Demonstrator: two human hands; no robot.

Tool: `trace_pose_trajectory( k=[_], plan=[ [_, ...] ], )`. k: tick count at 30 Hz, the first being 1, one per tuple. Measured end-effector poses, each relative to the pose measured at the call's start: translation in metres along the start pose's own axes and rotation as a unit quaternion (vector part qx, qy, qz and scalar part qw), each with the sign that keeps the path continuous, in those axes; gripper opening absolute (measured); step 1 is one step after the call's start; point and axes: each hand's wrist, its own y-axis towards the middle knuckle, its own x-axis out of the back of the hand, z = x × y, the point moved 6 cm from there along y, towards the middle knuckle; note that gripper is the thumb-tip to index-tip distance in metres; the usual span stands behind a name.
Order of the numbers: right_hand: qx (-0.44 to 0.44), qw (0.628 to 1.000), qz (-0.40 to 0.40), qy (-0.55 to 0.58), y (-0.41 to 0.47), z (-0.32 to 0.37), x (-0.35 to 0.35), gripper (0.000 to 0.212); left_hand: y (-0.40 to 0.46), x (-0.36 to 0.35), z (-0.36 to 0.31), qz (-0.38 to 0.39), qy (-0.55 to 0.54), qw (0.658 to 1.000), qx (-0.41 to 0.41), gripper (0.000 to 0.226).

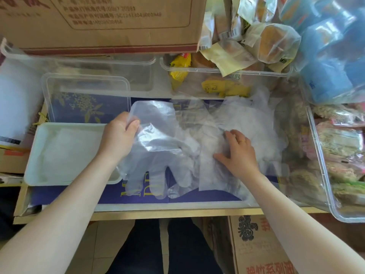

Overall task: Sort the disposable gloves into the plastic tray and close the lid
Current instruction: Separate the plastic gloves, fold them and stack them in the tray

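Observation:
My left hand (pixel 120 133) pinches the cuff of a clear disposable glove (pixel 156 147) that drapes over the blue surface, its fingers pointing toward me. My right hand (pixel 238 153) rests with spread fingers on a loose pile of clear gloves (pixel 246 123) to the right. A white plastic tray (pixel 59 153) lies at the left, under my left forearm, with nothing plainly in it. Behind it a clear lid (pixel 87 95) lies flat on the blue surface.
A cardboard box (pixel 98 22) stands on clear bins (pixel 110 66) at the back. A bin of packaged snacks (pixel 223 80) sits behind the pile. Another clear bin of packets (pixel 335 155) is at the right. Blue wrapped rolls (pixel 331 52) are stacked at top right.

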Motion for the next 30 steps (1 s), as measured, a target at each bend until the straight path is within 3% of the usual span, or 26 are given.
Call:
trace_pose_trajectory(
  k=[3,8,13,15,16,19,21,23,27,30],
  plan=[
    [0.002,1.0,0.002,-0.01,0.001,-0.007,-0.01,0.067,0.002,-0.002,-0.002,0.005,0.02,1.0,-0.02,0.015],
    [-0.02,0.989,-0.117,0.091,0.001,-0.012,0.0,0.019,0.006,-0.002,-0.006,0.015,0.031,0.998,-0.043,0.021],
    [-0.103,0.932,-0.155,0.312,0.001,-0.004,0.027,0.013,0.011,0.008,-0.013,0.007,0.037,0.997,-0.061,0.022],
    [-0.1,0.871,-0.134,0.462,-0.005,0.009,0.043,0.018,0.013,0.013,-0.015,0.003,0.035,0.997,-0.067,0.018],
    [-0.084,0.822,-0.107,0.553,-0.01,0.019,0.051,0.02,0.013,0.015,-0.016,0.0,0.033,0.997,-0.07,0.017],
    [-0.024,0.61,0.034,0.791,-0.022,0.05,0.069,0.014,0.015,0.017,-0.019,0.004,0.033,0.997,-0.073,0.018],
    [-0.026,0.54,0.096,0.836,-0.028,0.062,0.071,0.027,0.015,0.018,-0.021,0.009,0.03,0.997,-0.073,0.018],
    [-0.047,0.55,0.113,0.826,-0.031,0.063,0.063,0.027,0.015,0.02,-0.02,0.01,0.02,0.997,-0.069,0.018],
    [-0.166,0.725,0.057,0.666,-0.028,0.037,0.018,0.021,0.016,0.017,-0.013,0.028,0.008,0.997,-0.067,0.015],
    [-0.267,0.819,0.021,0.507,-0.028,0.014,-0.009,0.024,0.015,0.012,-0.01,0.046,0.025,0.996,-0.075,0.018]
  ],
)
